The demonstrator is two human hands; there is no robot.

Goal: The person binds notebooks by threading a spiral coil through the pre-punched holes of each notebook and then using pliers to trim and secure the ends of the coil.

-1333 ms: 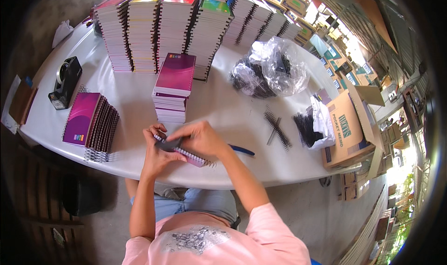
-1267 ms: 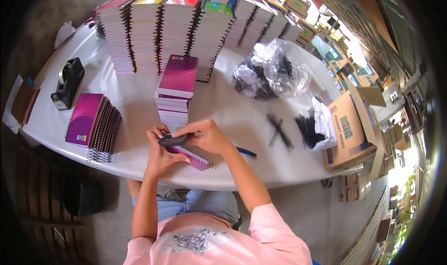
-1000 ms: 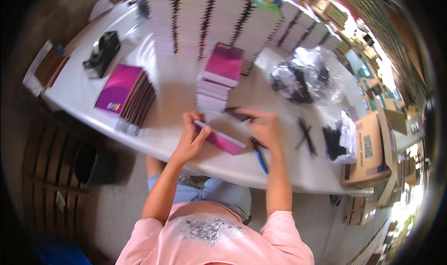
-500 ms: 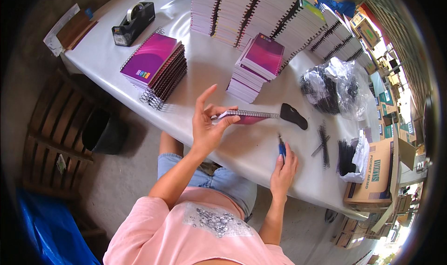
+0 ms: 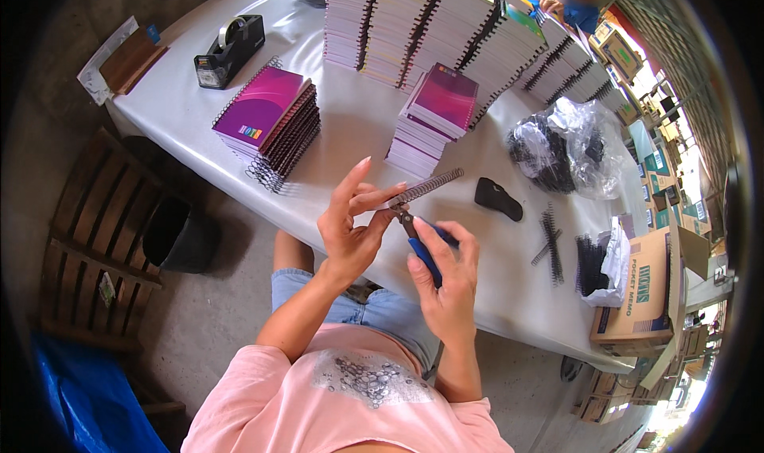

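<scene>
My left hand (image 5: 350, 226) pinches a small spiral notebook (image 5: 426, 189) edge-up above the near side of the table, its wire coil facing upward. In my right hand (image 5: 448, 282) is a pair of blue-handled pliers (image 5: 423, 250), whose jaws meet the near end of the coil beside my left fingertips. Beyond my hands stands a stack of purple spiral notebooks (image 5: 267, 123) on the left. A second purple-covered stack (image 5: 434, 115), with no coils visible on it, is straight ahead. A black pouch-like piece (image 5: 499, 199) lies right of the notebook.
Tall rows of bound notebooks (image 5: 422, 31) line the far side. A black tape dispenser (image 5: 230, 51) stands far left. To the right are a plastic bag of black coils (image 5: 565, 146), loose coils (image 5: 551, 246) and a cardboard box (image 5: 637, 290). Another person (image 5: 569, 3) is at the far right.
My right hand has lifted the pliers from the table and brought them left to the notebook's coil end. The notebook has tilted, its far end rising.
</scene>
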